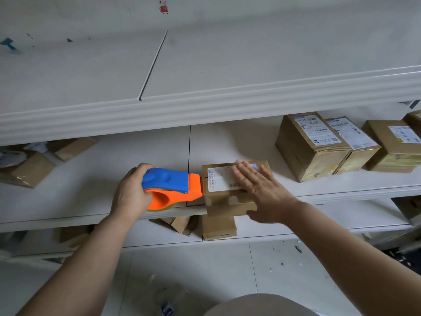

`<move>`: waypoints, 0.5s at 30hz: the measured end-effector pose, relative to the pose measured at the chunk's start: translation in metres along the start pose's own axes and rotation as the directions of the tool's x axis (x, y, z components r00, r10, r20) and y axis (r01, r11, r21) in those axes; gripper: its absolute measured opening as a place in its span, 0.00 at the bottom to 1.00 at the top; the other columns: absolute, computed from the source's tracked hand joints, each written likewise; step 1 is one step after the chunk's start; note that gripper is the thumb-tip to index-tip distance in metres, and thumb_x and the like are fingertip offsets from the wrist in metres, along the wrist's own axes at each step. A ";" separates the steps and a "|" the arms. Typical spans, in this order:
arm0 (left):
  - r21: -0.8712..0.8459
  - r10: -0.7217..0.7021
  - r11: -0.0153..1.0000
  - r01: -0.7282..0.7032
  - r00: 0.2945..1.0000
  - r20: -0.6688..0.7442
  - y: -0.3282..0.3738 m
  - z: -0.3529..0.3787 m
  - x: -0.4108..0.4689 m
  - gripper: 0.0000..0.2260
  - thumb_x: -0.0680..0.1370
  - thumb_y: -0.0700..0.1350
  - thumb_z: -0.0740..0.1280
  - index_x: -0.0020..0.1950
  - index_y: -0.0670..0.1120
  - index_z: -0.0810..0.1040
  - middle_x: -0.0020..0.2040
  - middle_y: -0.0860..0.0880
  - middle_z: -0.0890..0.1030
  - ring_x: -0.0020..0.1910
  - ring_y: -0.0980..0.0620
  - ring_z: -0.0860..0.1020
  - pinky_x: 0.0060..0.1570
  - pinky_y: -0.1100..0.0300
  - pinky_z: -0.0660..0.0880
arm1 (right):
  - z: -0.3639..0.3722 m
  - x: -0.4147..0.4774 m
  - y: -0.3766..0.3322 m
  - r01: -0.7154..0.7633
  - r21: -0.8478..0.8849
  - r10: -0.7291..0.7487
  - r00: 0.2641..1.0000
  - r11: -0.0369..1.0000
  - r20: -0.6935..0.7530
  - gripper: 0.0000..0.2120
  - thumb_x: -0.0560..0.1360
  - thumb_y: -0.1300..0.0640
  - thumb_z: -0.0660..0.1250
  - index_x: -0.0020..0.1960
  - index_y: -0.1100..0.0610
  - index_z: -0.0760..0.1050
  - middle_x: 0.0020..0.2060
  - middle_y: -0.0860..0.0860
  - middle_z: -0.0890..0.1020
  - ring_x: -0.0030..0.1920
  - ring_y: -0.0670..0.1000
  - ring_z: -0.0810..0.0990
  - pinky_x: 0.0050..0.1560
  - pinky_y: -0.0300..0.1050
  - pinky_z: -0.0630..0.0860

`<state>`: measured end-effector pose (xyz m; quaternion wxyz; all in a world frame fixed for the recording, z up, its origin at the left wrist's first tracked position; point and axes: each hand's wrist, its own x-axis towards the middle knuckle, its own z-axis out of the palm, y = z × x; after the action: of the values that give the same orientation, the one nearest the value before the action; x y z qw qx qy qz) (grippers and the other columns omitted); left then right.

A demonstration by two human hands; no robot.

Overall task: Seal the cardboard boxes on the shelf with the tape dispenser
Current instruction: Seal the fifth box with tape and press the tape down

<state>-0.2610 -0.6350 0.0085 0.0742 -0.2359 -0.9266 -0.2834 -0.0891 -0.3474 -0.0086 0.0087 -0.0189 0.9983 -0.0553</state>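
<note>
Gripping the tape dispenser [173, 185] by its blue handle, the left grip [131, 192] is curled round it in the head view, w/ the orange nose touching the left end of the small cardboard box [224, 201] at the shelf [91, 179] front edge. Right grip [257, 185] lies flat on the box top, fingers straight, clasping nothing. Box sits directly right of the dispenser, long axis approx. left-right, so the pull prob. runs rightward, toward the nearer right grip.

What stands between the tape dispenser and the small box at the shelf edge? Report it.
Nothing visible: the tape dispenser in the left hand touches the left end of the box. The right hand lies flat on top.
</note>
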 end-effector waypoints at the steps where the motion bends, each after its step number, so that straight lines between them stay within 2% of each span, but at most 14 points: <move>1: -0.004 0.002 1.000 -0.002 1.000 0.005 0.001 0.001 -0.002 0.26 0.64 0.29 0.62 0.58 0.48 0.76 0.53 0.46 0.79 0.51 0.44 0.77 0.48 0.54 0.75 | 0.005 0.001 -0.007 0.024 -0.036 -0.024 0.999 0.999 -0.020 0.54 0.67 0.45 0.70 0.77 0.52 0.34 0.76 0.49 0.35 0.75 0.51 0.33 0.75 0.54 0.35; 4: -0.028 0.002 1.000 -0.002 1.000 0.015 0.000 0.004 -0.008 0.26 0.64 0.29 0.63 0.59 0.48 0.76 0.52 0.46 0.79 0.50 0.44 0.77 0.47 0.53 0.75 | 0.017 0.000 -0.014 0.020 -0.136 -0.025 0.999 0.991 -0.036 0.56 0.62 0.41 0.74 0.78 0.51 0.42 0.77 0.52 0.46 0.77 0.54 0.44 0.72 0.56 0.39; 6: -0.035 -0.009 0.999 0.010 1.000 0.016 -0.002 0.007 -0.012 0.26 0.65 0.29 0.63 0.59 0.48 0.76 0.52 0.46 0.78 0.50 0.44 0.77 0.47 0.53 0.75 | 0.016 0.000 -0.013 0.019 -0.169 -0.028 0.998 0.985 -0.052 0.55 0.64 0.40 0.73 0.78 0.51 0.42 0.77 0.52 0.46 0.77 0.55 0.44 0.72 0.57 0.38; 9: -0.044 -0.021 0.999 0.022 1.000 0.016 -0.006 0.009 -0.013 0.26 0.65 0.29 0.62 0.60 0.48 0.75 0.52 0.46 0.78 0.50 0.44 0.76 0.46 0.54 0.74 | 0.014 0.002 -0.029 0.031 -0.172 -0.042 0.997 0.985 -0.058 0.52 0.65 0.42 0.73 0.79 0.53 0.47 0.77 0.52 0.47 0.77 0.55 0.45 0.72 0.58 0.40; 12: -0.046 -0.014 0.999 0.015 1.000 0.026 -0.008 0.010 -0.014 0.26 0.65 0.29 0.61 0.61 0.48 0.75 0.54 0.46 0.78 0.52 0.44 0.76 0.48 0.53 0.75 | 0.019 0.003 -0.045 0.032 -0.126 -0.032 0.999 0.991 -0.004 0.50 0.70 0.43 0.69 0.78 0.51 0.39 0.76 0.47 0.37 0.76 0.51 0.34 0.73 0.57 0.35; 13: -0.053 -0.013 0.998 0.015 0.999 0.030 -0.009 0.010 -0.015 0.26 0.65 0.30 0.61 0.61 0.48 0.75 0.54 0.47 0.78 0.52 0.44 0.76 0.48 0.53 0.75 | 0.018 0.004 -0.048 0.016 -0.127 -0.018 1.000 0.992 -0.019 0.49 0.71 0.43 0.69 0.78 0.52 0.40 0.76 0.47 0.38 0.76 0.51 0.35 0.73 0.56 0.35; 15: -0.065 -0.018 0.998 0.020 0.999 0.035 -0.010 0.010 -0.016 0.26 0.66 0.30 0.61 0.60 0.49 0.75 0.54 0.47 0.78 0.52 0.45 0.76 0.48 0.53 0.75 | 0.017 0.008 -0.055 0.004 -0.158 -0.020 0.995 0.987 -0.101 0.47 0.69 0.44 0.71 0.78 0.56 0.49 0.77 0.51 0.46 0.77 0.52 0.41 0.73 0.56 0.39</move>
<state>-0.2516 -0.6428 -0.0091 0.0477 -0.2342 -0.9202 -0.3099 -0.0951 -0.4046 -0.0190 -0.0444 -0.0226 0.9985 0.0228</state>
